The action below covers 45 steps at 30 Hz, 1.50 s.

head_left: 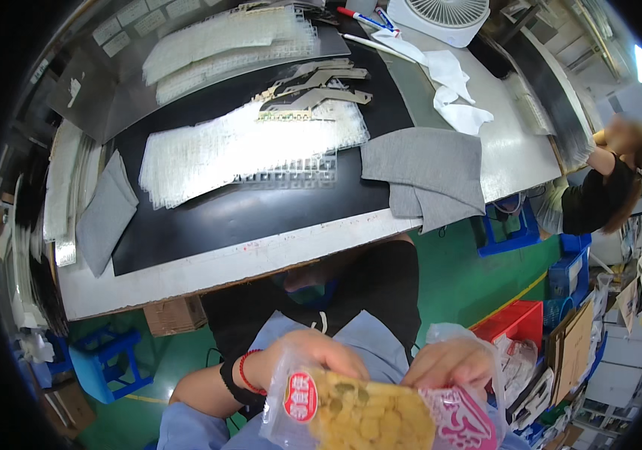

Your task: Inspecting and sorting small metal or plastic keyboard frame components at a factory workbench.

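Presently, beside the white-edged table, over the blue garment, a clear yellow-filled packet is lying crosswise.
Left hand and right hand are bending inward, fingers pinching its upper edge; its long axis is running left-right, red label leftward.

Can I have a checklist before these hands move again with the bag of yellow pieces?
1. Left hand with red cord bracelet gripping clear plastic bag of yellow pieces: ok.
2. Right hand gripping it too: cannot tell, film partly covers it.
3. Bag away from white-edged black tabletop: ok.
4. Bag's opening: cannot tell.
5. Translucent white plastic sheets on the tabletop squared up: not ok, edges uneven.
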{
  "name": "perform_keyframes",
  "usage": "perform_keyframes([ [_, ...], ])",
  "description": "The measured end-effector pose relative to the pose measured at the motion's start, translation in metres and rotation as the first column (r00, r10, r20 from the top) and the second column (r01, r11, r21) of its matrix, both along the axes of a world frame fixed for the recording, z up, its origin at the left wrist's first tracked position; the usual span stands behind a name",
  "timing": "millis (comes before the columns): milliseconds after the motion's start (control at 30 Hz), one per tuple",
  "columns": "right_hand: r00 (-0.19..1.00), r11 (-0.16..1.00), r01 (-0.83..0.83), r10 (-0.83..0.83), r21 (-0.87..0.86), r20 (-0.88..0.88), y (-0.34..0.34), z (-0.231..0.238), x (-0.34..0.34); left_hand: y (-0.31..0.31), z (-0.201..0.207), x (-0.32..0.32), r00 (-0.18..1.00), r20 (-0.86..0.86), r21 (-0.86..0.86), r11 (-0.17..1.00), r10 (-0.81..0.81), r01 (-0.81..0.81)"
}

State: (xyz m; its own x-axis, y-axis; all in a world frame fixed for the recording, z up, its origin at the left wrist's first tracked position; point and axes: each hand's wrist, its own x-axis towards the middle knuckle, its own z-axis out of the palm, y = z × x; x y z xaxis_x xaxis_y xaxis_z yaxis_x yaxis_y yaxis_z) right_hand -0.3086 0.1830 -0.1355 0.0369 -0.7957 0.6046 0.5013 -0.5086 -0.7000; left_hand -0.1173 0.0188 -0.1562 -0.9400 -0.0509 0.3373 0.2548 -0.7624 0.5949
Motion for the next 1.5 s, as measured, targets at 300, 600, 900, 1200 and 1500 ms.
perform_keyframes([
  [300,0.999,0.968,-0.035,0.027,-0.247,-0.036,-0.021,0.036,0.003,-0.006,0.022,-0.020,0.986,-0.145,-0.167,0.984,-0.080,0.055],
  [600,0.997,0.973,-0.079,0.080,-0.219,-0.005,-0.038,0.035,0.012,0.008,0.015,-0.009,0.991,-0.134,-0.173,0.984,0.022,-0.045],
  [900,1.000,0.983,-0.005,0.006,-0.186,0.008,-0.037,0.033,0.014,-0.003,0.014,-0.012,0.984,-0.167,-0.223,0.975,-0.062,0.024],
  [1200,0.991,0.985,0.129,-0.125,-0.116,0.043,-0.026,0.037,0.015,-0.004,0.011,-0.017,0.984,-0.166,-0.306,0.952,-0.071,0.017],
  [1500,0.972,0.974,0.227,-0.225,-0.026,0.065,0.003,0.002,0.009,-0.005,0.013,-0.012,0.981,0.135,-0.036,0.989,-0.140,0.146],
])
